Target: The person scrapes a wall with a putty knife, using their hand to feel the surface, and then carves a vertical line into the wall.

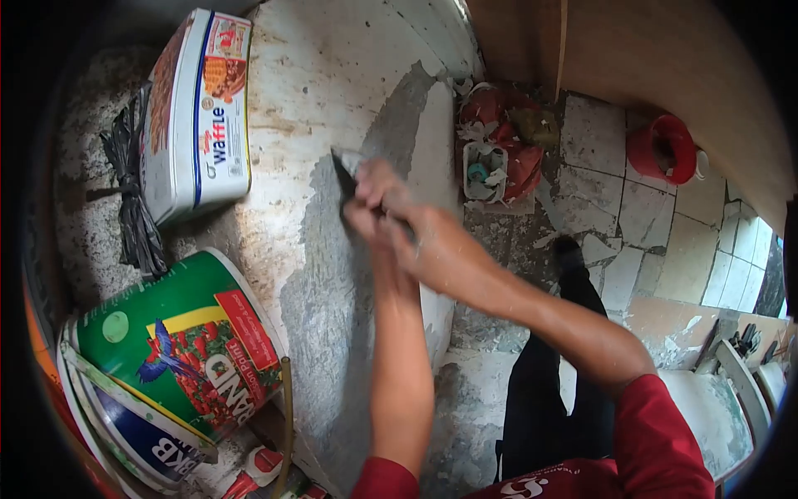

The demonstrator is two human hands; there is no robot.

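Both of my hands are closed together around a scraper [342, 175], its dark thin blade set against the wall [291, 116]. My left hand [364, 220] is lower on it. My right hand [407, 212] wraps over from the right, blurred by motion; the handle is mostly hidden in the fingers. Off-white paint meets an irregular bare grey patch [332, 258] that runs down the wall around the blade. A pale bit, perhaps loose paint, shows beside the blade.
At left stand a waffle tin [199, 116], a black tied bundle [133, 183] and a green paint bucket [183, 333]. Paint flakes lie around a white tub [485, 170] and red plastic bag [522, 166]. A red bucket [662, 151] sits on cracked tiles; a white chair [706, 407] is at right.
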